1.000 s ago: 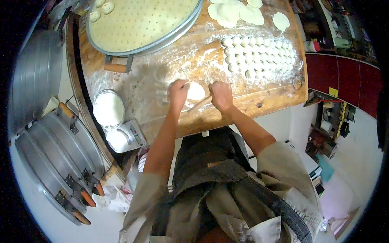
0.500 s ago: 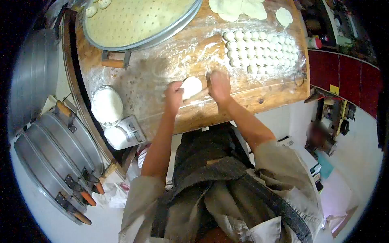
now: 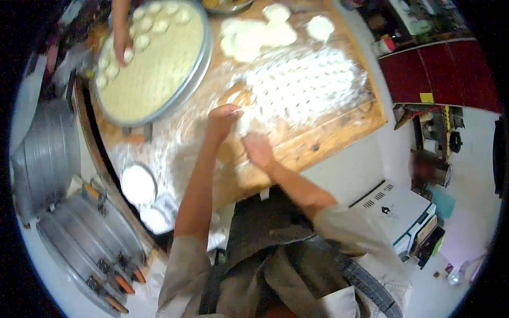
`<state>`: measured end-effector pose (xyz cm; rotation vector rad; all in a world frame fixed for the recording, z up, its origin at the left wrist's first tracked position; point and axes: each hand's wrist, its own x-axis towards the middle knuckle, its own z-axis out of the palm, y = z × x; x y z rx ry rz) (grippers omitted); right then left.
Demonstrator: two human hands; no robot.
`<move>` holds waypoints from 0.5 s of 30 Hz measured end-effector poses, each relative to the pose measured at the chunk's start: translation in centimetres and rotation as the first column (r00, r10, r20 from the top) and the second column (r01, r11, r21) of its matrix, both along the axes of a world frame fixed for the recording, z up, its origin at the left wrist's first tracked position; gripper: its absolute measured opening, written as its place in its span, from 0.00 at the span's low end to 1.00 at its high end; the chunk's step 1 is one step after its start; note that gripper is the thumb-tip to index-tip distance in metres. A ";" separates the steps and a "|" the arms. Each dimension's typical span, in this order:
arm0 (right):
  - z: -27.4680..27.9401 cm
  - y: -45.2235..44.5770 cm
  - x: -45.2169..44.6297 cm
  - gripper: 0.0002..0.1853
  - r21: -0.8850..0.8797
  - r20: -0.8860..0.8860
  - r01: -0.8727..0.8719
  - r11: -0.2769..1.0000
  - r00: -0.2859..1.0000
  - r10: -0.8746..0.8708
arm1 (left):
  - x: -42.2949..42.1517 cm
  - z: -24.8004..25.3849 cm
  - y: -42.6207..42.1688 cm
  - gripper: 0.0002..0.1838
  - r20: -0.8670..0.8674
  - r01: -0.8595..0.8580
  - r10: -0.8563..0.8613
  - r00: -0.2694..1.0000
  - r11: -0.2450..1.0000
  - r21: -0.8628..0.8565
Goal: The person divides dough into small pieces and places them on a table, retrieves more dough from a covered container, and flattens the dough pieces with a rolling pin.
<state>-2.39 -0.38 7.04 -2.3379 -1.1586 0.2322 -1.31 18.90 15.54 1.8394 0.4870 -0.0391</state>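
Note:
My left hand [image 3: 224, 119] is closed, its fingertips pinching the edge of a pale dough wrapper [image 3: 243, 125] over the floured table. Close by on the right, my right hand [image 3: 259, 149] has its fingers curled and smeared by motion. The thin rolling pin it held half a second ago is hidden now. Beyond my hands lie rows of small dough pieces [image 3: 302, 87], thick with flour and blurred. Rolled wrappers [image 3: 257, 38] overlap at the back of the wooden table [image 3: 297, 164], with a separate wrapper [image 3: 321, 28] to their right.
Another person's hand [image 3: 123, 45] touches a bun in the big round steamer tray [image 3: 154, 79], where several filled buns sit. A bowl of flour [image 3: 139, 184] and a scale [image 3: 160, 213] stand at the left edge. Stacked metal steamers [image 3: 87, 244] are lower left; a white appliance [image 3: 395, 212] is right.
My view has swung, shifting the table's contents left and tilting them. My hands are closer together and nearer the dough rows. Another person's hand and more buns now show at the steamer tray.

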 end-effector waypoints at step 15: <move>-2.7 -1.4 -0.5 0.19 -0.124 -0.089 -0.138 0.983 0.988 0.127 | 10.5 -3.6 -1.2 0.28 -0.009 -0.272 0.286 0.958 0.921 0.278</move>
